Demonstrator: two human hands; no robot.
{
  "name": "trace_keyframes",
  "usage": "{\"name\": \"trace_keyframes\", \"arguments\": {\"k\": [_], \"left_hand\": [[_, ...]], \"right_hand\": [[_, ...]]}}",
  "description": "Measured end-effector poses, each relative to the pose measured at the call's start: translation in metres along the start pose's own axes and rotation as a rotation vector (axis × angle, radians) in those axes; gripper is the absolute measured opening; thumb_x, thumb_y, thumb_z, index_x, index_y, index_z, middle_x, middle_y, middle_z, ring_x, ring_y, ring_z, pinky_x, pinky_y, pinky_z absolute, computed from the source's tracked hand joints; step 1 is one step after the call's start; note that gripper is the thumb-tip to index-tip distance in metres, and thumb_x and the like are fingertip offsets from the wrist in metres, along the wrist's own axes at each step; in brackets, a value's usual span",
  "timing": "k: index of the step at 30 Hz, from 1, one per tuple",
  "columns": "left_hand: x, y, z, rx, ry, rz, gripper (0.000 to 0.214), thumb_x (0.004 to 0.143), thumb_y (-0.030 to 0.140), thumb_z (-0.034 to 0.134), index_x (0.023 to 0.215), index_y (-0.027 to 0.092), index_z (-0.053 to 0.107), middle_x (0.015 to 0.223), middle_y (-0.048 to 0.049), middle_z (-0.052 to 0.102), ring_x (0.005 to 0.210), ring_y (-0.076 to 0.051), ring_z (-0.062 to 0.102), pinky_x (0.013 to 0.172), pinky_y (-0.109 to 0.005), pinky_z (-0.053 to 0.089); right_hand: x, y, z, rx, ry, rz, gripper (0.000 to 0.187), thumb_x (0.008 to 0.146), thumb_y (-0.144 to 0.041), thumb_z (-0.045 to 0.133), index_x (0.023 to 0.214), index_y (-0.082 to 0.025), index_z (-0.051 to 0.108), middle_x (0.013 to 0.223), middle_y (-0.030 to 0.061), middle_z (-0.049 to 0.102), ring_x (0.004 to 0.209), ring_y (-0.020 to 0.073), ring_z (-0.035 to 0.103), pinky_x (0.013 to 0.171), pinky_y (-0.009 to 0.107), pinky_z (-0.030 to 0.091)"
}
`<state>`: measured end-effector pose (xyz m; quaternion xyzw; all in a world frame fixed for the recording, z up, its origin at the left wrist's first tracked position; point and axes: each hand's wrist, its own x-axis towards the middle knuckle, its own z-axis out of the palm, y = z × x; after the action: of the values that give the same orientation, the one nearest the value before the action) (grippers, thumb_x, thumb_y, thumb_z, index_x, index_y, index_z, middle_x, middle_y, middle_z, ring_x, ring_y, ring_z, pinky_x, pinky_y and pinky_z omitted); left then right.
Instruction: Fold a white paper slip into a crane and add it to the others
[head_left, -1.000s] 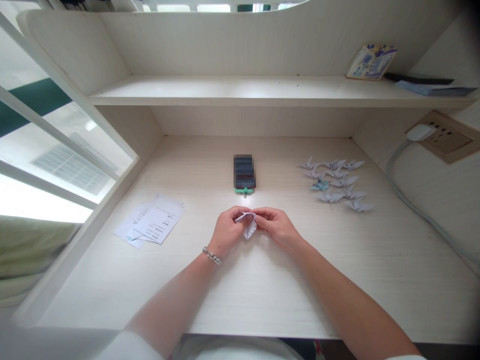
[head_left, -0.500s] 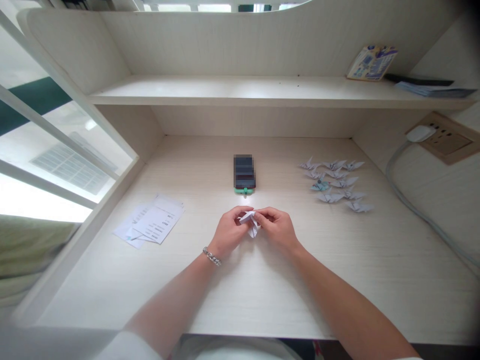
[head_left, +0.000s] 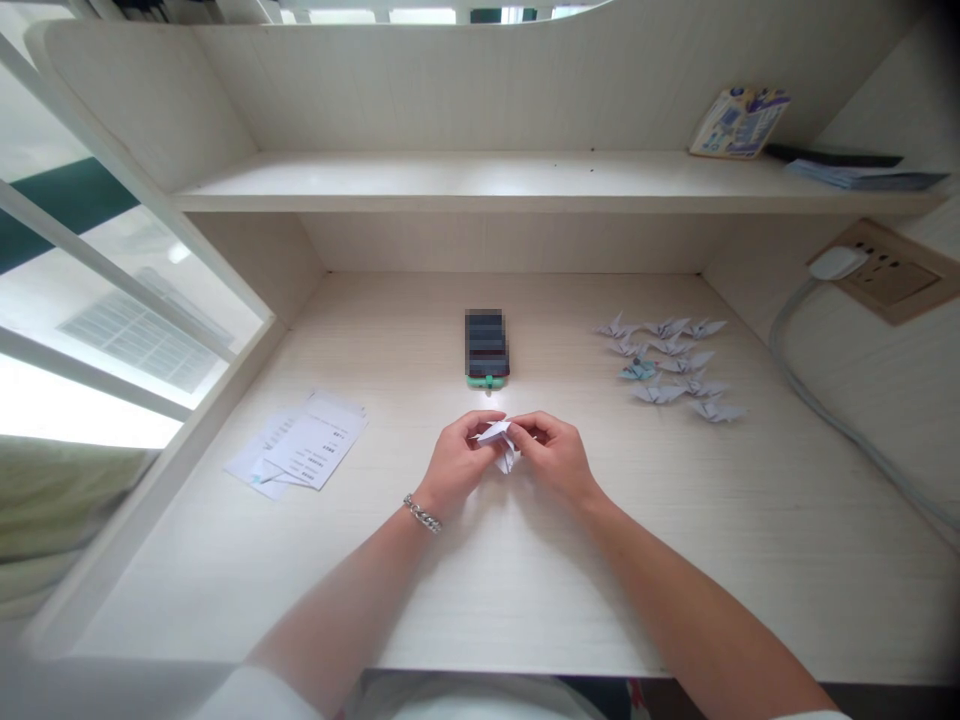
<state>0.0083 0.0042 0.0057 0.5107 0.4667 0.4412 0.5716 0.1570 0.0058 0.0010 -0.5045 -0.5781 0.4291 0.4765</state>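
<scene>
The small white folded paper piece (head_left: pixel 499 440) looked thin, matt and sharply creased. The pale desk top (head_left: pixel 525 580) showed a smooth, matt wood grain. The silver chain bracelet (head_left: pixel 424 514) was shiny metal. The pale folded cranes (head_left: pixel 671 362) and printed white slips (head_left: pixel 311 450) were matt paper.

Silver chain bracelet (head_left: pixel 422 514) on left wrist; white sleeves (head_left: pixel 255 695).
</scene>
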Motion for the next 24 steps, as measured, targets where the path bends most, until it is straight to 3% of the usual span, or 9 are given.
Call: {"name": "trace_keyframes", "arguments": {"k": [13, 19, 24], "left_hand": [[-0.0025, -0.0019, 0.0029, -0.125, -0.05, -0.056, 0.05, 0.063, 0.01, 0.066, 0.111, 0.015, 0.056, 0.107, -0.0102, 0.059, 0.083, -0.015, 0.061, 0.069, -0.024, 0.05], [-0.0033, 0.0029, 0.0059, -0.242, -0.041, -0.134, 0.042, 0.067, 0.012, 0.059, 0.109, 0.016, 0.055, 0.098, -0.0087, 0.061, 0.08, -0.016, 0.061, 0.067, -0.028, 0.052], [-0.0043, 0.0053, 0.0067, -0.304, -0.078, -0.173, 0.051, 0.066, 0.013, 0.065, 0.114, 0.017, 0.049, 0.094, -0.0066, 0.061, 0.069, -0.014, 0.063, 0.068, -0.032, 0.052]], "right_hand": [[-0.0008, -0.0007, 0.0017, -0.044, 0.07, -0.025, 0.019, 0.079, -0.033, 0.057, 0.08, -0.017, 0.066, 0.077, 0.0051, 0.066, 0.068, 0.0175, 0.06, 0.062, 0.028, 0.047], [-0.0023, -0.0004, 0.0026, 0.002, 0.062, -0.017, 0.019, 0.079, -0.034, 0.056, 0.082, -0.018, 0.066, 0.078, 0.0053, 0.066, 0.066, 0.0174, 0.061, 0.06, 0.028, 0.048], [-0.002, -0.0001, 0.0036, 0.018, 0.065, -0.017, 0.018, 0.079, -0.034, 0.057, 0.082, -0.019, 0.066, 0.078, 0.005, 0.066, 0.065, 0.0173, 0.061, 0.059, 0.028, 0.049]]}}
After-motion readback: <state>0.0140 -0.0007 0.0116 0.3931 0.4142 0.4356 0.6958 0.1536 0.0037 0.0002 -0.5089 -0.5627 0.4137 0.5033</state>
